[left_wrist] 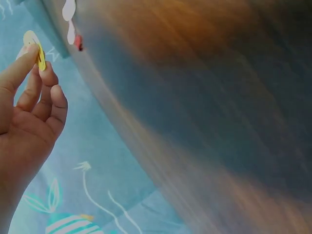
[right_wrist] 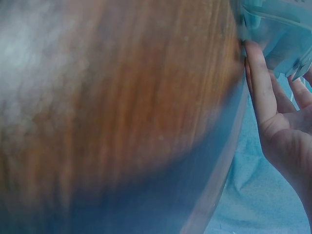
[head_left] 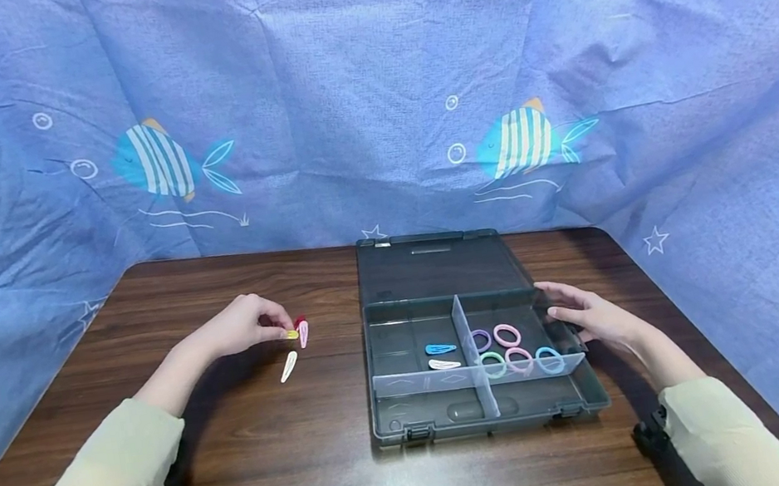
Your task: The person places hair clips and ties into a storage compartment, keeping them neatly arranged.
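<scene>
Left hand [head_left: 246, 325]: thumb and fingers pinch the yellow clip [head_left: 292, 335], just beside the pink clip [head_left: 304, 335] and the partly covered red clip [head_left: 299, 322]. The cream clip [head_left: 289, 365] lies nearer the person. Right hand [head_left: 592, 319]: relaxed fingers touch the right side of the gray box [head_left: 492, 425] — some fingers hidden, hand and box cut off in the right wrist view. The front hair ties [head_left: 517, 348] show partly through the translucent divider [head_left: 425, 383].
</scene>
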Available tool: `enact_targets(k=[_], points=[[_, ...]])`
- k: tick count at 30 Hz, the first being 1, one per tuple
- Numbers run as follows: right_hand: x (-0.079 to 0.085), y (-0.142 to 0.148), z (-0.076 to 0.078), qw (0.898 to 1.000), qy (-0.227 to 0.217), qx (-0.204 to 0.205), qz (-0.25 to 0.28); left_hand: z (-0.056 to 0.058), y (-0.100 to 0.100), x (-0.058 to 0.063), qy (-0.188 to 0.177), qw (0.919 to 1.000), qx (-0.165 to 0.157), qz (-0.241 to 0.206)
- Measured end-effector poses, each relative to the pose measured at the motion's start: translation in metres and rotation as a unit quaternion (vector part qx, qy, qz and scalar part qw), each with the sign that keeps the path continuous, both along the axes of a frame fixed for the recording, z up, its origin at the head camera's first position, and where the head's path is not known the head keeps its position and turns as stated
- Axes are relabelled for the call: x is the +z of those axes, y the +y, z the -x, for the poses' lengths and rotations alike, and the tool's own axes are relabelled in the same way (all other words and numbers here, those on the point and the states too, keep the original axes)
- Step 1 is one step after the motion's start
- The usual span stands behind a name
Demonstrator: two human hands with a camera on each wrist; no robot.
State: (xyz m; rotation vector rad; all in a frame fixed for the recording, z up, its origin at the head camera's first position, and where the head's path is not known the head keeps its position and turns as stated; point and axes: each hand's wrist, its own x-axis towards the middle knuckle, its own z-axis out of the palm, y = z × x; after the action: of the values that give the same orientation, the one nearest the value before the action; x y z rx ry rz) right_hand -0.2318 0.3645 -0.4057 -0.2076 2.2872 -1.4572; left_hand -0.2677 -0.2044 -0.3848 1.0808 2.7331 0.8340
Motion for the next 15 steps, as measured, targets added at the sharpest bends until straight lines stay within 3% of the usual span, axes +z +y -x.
enact_targets(k=[7, 15], points=[[0.001, -0.001, 0.000, 1.000, 0.001, 0.002, -0.001, 0.000, 0.008, 0.011, -0.017, 0.9995, 0.010, -0.025], [0.003, -0.003, -0.003, 1.000, -0.002, -0.006, -0.007, 0.000, 0.024, 0.029, -0.007, 0.9994, 0.019, -0.029]])
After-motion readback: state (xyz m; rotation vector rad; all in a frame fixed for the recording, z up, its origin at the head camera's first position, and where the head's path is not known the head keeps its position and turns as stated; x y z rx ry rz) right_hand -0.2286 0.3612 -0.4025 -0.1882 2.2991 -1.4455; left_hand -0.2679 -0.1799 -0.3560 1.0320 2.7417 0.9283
